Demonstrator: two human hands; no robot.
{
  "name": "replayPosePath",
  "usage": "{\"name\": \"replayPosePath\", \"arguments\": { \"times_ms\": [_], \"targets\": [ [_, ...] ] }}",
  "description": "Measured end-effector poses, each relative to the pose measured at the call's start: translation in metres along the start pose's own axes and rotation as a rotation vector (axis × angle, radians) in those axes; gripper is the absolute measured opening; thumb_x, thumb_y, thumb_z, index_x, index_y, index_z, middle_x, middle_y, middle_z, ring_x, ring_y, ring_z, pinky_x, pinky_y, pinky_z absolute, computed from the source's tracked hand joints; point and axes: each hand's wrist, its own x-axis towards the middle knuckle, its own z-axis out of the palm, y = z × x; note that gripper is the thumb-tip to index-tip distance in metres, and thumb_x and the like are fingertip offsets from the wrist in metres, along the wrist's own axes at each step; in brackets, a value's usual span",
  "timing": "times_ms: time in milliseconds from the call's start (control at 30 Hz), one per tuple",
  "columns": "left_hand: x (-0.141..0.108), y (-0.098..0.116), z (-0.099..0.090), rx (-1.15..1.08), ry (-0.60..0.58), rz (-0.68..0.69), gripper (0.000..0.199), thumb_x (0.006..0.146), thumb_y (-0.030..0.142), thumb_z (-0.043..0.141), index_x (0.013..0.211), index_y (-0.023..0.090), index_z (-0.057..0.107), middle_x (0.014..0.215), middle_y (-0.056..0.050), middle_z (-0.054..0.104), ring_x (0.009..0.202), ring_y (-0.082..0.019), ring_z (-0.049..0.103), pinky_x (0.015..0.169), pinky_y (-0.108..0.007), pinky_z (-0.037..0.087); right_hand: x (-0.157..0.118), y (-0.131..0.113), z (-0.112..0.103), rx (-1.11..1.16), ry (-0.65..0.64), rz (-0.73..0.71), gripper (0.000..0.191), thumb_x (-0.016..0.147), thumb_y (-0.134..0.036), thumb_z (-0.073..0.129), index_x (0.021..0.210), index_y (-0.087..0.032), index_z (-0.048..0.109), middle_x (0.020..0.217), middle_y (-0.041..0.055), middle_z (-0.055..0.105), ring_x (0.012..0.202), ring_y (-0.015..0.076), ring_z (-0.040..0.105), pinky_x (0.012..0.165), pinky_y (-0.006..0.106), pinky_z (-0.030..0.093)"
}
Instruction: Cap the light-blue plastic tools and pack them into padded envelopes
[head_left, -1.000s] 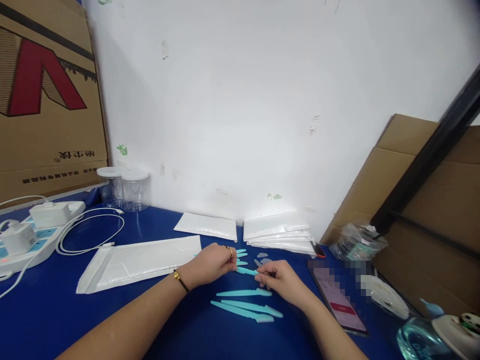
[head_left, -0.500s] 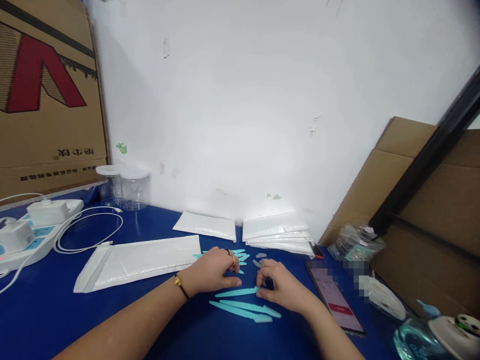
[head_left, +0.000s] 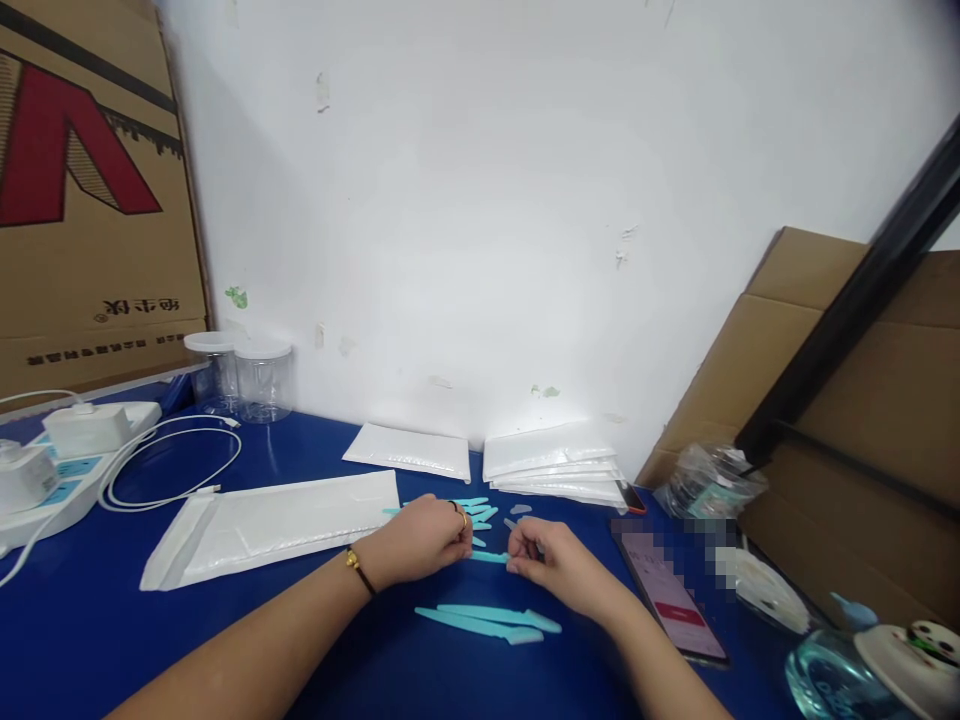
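Between my two hands is a turquoise eyebrow razor (head_left: 489,557). My left hand (head_left: 426,540) pinches its handle end, and my right hand (head_left: 553,562) has thumb and fingers closed at the blade end. Two more turquoise razors (head_left: 480,623) lie side by side on the blue table just in front of me. Behind my left hand several others form a loose pile (head_left: 480,512), partly hidden by that hand. Small clear plastic caps (head_left: 519,510) lie beyond my right fingertips, some of them covered by the hand.
A white padded mailer (head_left: 277,525) lies at left, with another mailer (head_left: 409,450) and a stack of mailers (head_left: 555,460) by the wall. Right of my hand are a phone (head_left: 675,600) and a bottle (head_left: 832,675). A power strip (head_left: 82,480), cable and clear jars (head_left: 262,385) stand left.
The razor that lay under my right fingers is now lifted off the table and held between both hands. My left fingers have closed on its handle.
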Motion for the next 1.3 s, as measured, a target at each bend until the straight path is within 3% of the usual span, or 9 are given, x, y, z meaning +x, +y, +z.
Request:
{"name": "replayPosePath", "arguments": {
  "times_ms": [300, 400, 567, 667, 800, 900, 1033, 1167, 1300],
  "targets": [
    [0.000, -0.025, -0.015, 0.105, 0.110, -0.119, 0.020, 0.088, 0.029, 0.046, 0.079, 0.019, 0.061, 0.080, -0.002, 0.066, 0.075, -0.016, 0.058, 0.073, -0.029, 0.035, 0.002, 0.020, -0.016, -0.054, 0.172, 0.045, 0.010, 0.079, -0.028, 0.058, 0.076, -0.018, 0.059, 0.072, -0.0011, 0.059, 0.063, 0.0123, 0.050, 0.058, 0.022, 0.037],
    [0.000, -0.031, -0.015, 0.073, 0.154, -0.182, 0.017, 0.083, 0.033, 0.052, 0.092, 0.021, 0.061, 0.086, -0.001, 0.065, 0.077, -0.017, 0.058, 0.073, -0.029, 0.036, -0.003, 0.020, -0.024, -0.086, 0.203, 0.039, 0.013, 0.074, -0.029, 0.065, 0.080, -0.018, 0.060, 0.079, 0.0002, 0.059, 0.069, 0.0135, 0.051, 0.063, 0.023, 0.039],
    [-0.003, -0.020, -0.012, -0.039, 0.123, -0.152, 0.022, 0.082, 0.039, 0.053, 0.094, 0.022, 0.062, 0.085, -0.001, 0.064, 0.078, -0.016, 0.058, 0.067, -0.024, 0.037, -0.016, 0.015, -0.024, -0.023, -0.213, 0.003, 0.025, 0.058, -0.031, 0.079, 0.075, -0.019, 0.066, 0.076, -0.0018, 0.057, 0.064, 0.0112, 0.050, 0.055, 0.019, 0.038],
    [-0.004, -0.005, -0.008, -0.116, 0.046, -0.082, 0.027, 0.081, 0.046, 0.054, 0.090, 0.022, 0.064, 0.085, -0.001, 0.064, 0.076, -0.015, 0.058, 0.063, -0.023, 0.038, -0.017, 0.016, -0.016, -0.037, -0.284, 0.029, 0.019, 0.058, -0.027, 0.077, 0.071, -0.018, 0.066, 0.073, -0.0029, 0.056, 0.059, 0.0094, 0.048, 0.051, 0.018, 0.036],
    [-0.005, 0.008, -0.002, -0.156, -0.056, -0.009, 0.031, 0.078, 0.050, 0.057, 0.094, 0.024, 0.065, 0.083, 0.000, 0.065, 0.070, -0.014, 0.058, 0.058, -0.022, 0.037, -0.012, 0.015, -0.009, 0.026, -0.209, 0.058, 0.007, 0.070, -0.024, 0.066, 0.073, -0.018, 0.062, 0.062, -0.0041, 0.053, 0.056, 0.0100, 0.048, 0.050, 0.018, 0.034],
    [-0.003, 0.009, 0.004, -0.131, -0.087, 0.010, 0.018, 0.081, 0.038, 0.057, 0.089, 0.024, 0.065, 0.080, 0.001, 0.065, 0.070, -0.014, 0.058, 0.058, -0.021, 0.036, -0.009, 0.009, -0.006, 0.086, -0.117, 0.040, 0.006, 0.075, -0.024, 0.061, 0.076, -0.019, 0.060, 0.062, -0.0037, 0.053, 0.058, 0.0109, 0.048, 0.052, 0.019, 0.035],
    [-0.001, 0.006, 0.004, -0.059, -0.039, 0.023, 0.014, 0.083, 0.022, 0.051, 0.081, 0.023, 0.064, 0.080, 0.001, 0.066, 0.072, -0.013, 0.058, 0.064, -0.022, 0.037, -0.006, 0.003, -0.005, 0.080, -0.072, 0.004, 0.007, 0.078, -0.024, 0.059, 0.081, -0.019, 0.061, 0.065, -0.0028, 0.053, 0.058, 0.0108, 0.047, 0.053, 0.019, 0.035],
    [-0.002, -0.003, -0.005, 0.075, 0.034, 0.004, 0.018, 0.086, 0.023, 0.047, 0.078, 0.021, 0.062, 0.079, -0.001, 0.065, 0.073, -0.016, 0.058, 0.070, -0.027, 0.036, -0.004, 0.008, -0.011, 0.004, 0.017, -0.006, 0.007, 0.080, -0.022, 0.055, 0.081, -0.019, 0.060, 0.069, -0.0016, 0.054, 0.061, 0.0114, 0.047, 0.054, 0.020, 0.035],
    [-0.002, -0.020, -0.011, 0.103, 0.083, -0.136, 0.017, 0.086, 0.026, 0.046, 0.084, 0.021, 0.063, 0.078, -0.002, 0.065, 0.074, -0.017, 0.058, 0.068, -0.028, 0.035, -0.004, 0.015, -0.021, -0.077, 0.194, 0.015, 0.008, 0.080, -0.025, 0.057, 0.085, -0.019, 0.059, 0.077, 0.0005, 0.056, 0.065, 0.0126, 0.048, 0.059, 0.023, 0.038]
  ]
}}
